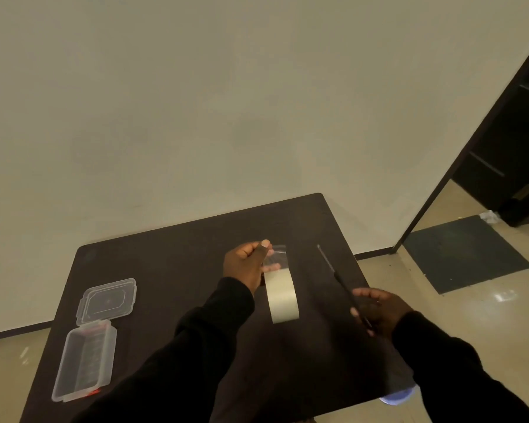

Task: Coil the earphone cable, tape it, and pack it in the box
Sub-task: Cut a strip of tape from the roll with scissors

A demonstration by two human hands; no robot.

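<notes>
My left hand (246, 264) pinches the loose end of a clear tape strip (276, 254) above a pale tape roll (282, 296), which I see edge-on over the dark table (171, 270). Whether the roll hangs or rests on the table is unclear. My right hand (379, 309) grips dark scissors (333, 270), whose blades point up and left, a little to the right of the tape. A clear plastic box (83, 361) lies open at the table's left, its hinged lid (107, 300) flat behind it. No earphone cable shows.
The table's back edge meets a pale wall. Beige floor lies to the right, with a dark mat (464, 254) and an open dark doorway (507, 148). A blue-white object (399, 396) peeks out below the table's right front edge.
</notes>
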